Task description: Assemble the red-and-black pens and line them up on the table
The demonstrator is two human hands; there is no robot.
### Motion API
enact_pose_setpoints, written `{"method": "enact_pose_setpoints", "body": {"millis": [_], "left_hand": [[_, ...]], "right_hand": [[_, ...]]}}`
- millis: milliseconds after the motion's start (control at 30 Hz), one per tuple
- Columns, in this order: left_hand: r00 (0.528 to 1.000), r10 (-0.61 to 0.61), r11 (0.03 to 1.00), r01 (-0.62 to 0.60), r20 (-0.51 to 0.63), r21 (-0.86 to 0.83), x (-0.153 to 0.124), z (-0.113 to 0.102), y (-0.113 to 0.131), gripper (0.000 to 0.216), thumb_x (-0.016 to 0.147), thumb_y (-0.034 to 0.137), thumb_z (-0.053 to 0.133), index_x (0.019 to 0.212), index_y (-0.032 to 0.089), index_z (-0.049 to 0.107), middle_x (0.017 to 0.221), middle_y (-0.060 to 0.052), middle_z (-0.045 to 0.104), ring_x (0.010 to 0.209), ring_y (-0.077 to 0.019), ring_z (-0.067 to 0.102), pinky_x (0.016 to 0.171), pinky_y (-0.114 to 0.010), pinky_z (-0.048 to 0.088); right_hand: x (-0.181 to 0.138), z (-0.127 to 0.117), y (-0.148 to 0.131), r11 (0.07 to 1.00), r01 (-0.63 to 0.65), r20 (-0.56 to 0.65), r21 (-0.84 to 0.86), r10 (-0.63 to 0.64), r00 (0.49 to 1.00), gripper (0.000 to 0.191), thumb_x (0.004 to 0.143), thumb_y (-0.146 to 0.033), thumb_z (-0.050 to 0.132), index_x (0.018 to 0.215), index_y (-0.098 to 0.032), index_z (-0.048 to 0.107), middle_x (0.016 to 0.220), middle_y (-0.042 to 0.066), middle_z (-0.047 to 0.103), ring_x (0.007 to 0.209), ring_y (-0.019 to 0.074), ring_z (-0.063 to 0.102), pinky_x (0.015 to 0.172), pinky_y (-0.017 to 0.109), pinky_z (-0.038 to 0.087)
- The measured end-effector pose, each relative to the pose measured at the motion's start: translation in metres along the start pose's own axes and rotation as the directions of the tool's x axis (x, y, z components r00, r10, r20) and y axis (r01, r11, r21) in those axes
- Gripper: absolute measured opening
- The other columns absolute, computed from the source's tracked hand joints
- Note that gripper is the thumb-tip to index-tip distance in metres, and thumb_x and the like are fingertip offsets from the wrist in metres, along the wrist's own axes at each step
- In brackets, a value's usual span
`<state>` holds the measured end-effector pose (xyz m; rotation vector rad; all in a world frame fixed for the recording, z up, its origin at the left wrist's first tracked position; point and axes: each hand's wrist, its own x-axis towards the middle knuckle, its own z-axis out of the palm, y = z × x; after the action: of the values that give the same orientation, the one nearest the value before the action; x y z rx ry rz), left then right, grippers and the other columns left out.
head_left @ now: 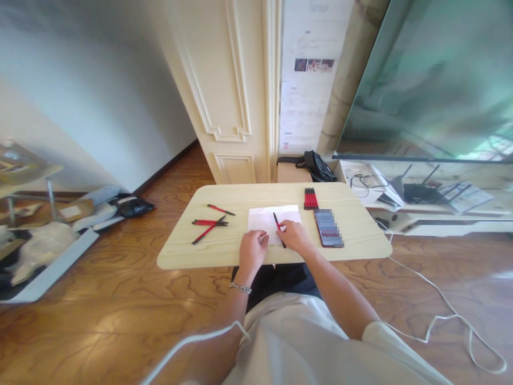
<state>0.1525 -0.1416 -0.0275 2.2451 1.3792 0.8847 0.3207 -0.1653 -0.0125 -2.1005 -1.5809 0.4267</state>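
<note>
A red and black pen (277, 219) is gripped between the thumb and fingers of my right hand (294, 235). It slants over a white sheet of paper (256, 215), its dark lower end showing below the fingers. My left hand (252, 250) rests at the paper's left edge, fingers half curled, with a small gap to the thumb and nothing visible in it. To the left lie several loose red and black pens (205, 234), some crossing, and a separate pen (220, 209) behind them. A row of similar pens (310, 199) lies side by side at the back right.
A phone (329, 229) with a lit screen lies right of the paper on the light wooden table (364, 240). Behind stand a box with a black bag (316, 166) and a low cabinet with routers. A white cable (444, 302) trails on the floor.
</note>
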Motion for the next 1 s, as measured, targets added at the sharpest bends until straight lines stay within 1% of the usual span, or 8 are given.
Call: {"method": "enact_pose_setpoints", "body": {"millis": [133,267,400,467,567,733,867,1000], "left_hand": [[0.997,0.003,0.996,-0.009,0.072,0.085,-0.003,0.005,-0.004,0.018,0.085,0.028,0.054,0.091,0.019,0.068,0.091,-0.008,0.067,0.088,-0.0216,0.06,0.087,-0.034,0.044],[0.996,0.007,0.993,-0.018,0.092,0.116,-0.006,0.006,-0.002,0.019,0.086,0.029,0.052,0.092,0.019,0.068,0.093,-0.008,0.067,0.09,-0.022,0.059,0.087,-0.034,0.043],[0.994,0.016,0.993,-0.028,0.106,0.116,-0.009,0.006,0.002,0.019,0.086,0.029,0.053,0.091,0.019,0.068,0.093,-0.008,0.067,0.089,-0.0224,0.059,0.085,-0.034,0.044],[0.994,0.012,0.994,-0.024,0.113,0.104,-0.01,0.005,0.003,0.018,0.086,0.029,0.053,0.091,0.019,0.068,0.092,-0.008,0.067,0.088,-0.0217,0.06,0.084,-0.033,0.044],[0.992,0.003,0.998,-0.011,0.122,0.063,-0.008,0.003,0.004,0.017,0.086,0.028,0.054,0.091,0.019,0.068,0.089,-0.007,0.067,0.083,-0.0195,0.061,0.08,-0.031,0.045],[0.999,-0.018,0.997,0.021,0.04,-0.069,0.0,0.0,0.004,0.017,0.087,0.03,0.052,0.089,0.021,0.067,0.088,-0.005,0.069,0.079,-0.0161,0.063,0.079,-0.028,0.048],[0.998,-0.066,0.982,0.067,0.012,-0.179,0.002,0.005,0.003,0.018,0.087,0.031,0.051,0.089,0.021,0.066,0.09,-0.003,0.071,0.08,-0.0149,0.065,0.08,-0.027,0.049],[0.994,-0.109,0.974,0.112,0.024,-0.199,0.0,0.011,-0.001,0.018,0.086,0.031,0.052,0.088,0.021,0.066,0.089,-0.003,0.072,0.08,-0.015,0.066,0.08,-0.027,0.05]], "right_hand": [[-0.005,0.01,-0.005,0.989,-0.064,0.047,-0.132,0.071,0.996,0.028,0.082,-0.038,0.055,0.099,-0.019,0.066,0.091,0.011,0.07,0.09,0.0235,0.063,0.076,0.029,0.041],[-0.007,0.009,-0.003,0.989,-0.03,0.073,-0.142,0.04,0.997,0.026,0.084,-0.041,0.053,0.089,-0.019,0.065,0.089,0.01,0.07,0.087,0.0225,0.062,0.074,0.028,0.04],[-0.009,0.004,-0.001,0.992,-0.021,0.066,-0.125,0.029,0.997,0.03,0.083,-0.048,0.055,0.081,-0.019,0.065,0.081,0.009,0.069,0.081,0.0215,0.062,0.068,0.027,0.039],[-0.01,0.0,0.001,0.996,-0.018,0.023,-0.086,0.02,1.0,0.033,0.083,-0.051,0.053,0.077,-0.02,0.064,0.076,0.007,0.068,0.075,0.0201,0.061,0.065,0.026,0.037],[-0.014,-0.004,0.008,1.0,-0.012,-0.106,-0.002,0.012,0.994,0.038,0.087,-0.053,0.046,0.075,-0.021,0.064,0.073,0.005,0.068,0.069,0.0176,0.059,0.061,0.025,0.035],[-0.019,-0.004,0.024,0.991,-0.03,-0.283,0.13,0.066,0.957,0.043,0.089,-0.053,0.04,0.075,-0.02,0.063,0.069,0.003,0.065,0.061,0.0153,0.056,0.058,0.024,0.035],[-0.02,0.001,0.033,0.985,-0.008,-0.326,0.175,0.065,0.943,0.044,0.089,-0.053,0.038,0.073,-0.02,0.061,0.067,0.003,0.064,0.061,0.0153,0.055,0.059,0.024,0.036],[-0.02,0.003,0.036,0.986,-0.006,-0.31,0.166,0.058,0.949,0.044,0.089,-0.053,0.039,0.072,-0.02,0.062,0.066,0.003,0.064,0.06,0.0152,0.055,0.059,0.024,0.036]]}}
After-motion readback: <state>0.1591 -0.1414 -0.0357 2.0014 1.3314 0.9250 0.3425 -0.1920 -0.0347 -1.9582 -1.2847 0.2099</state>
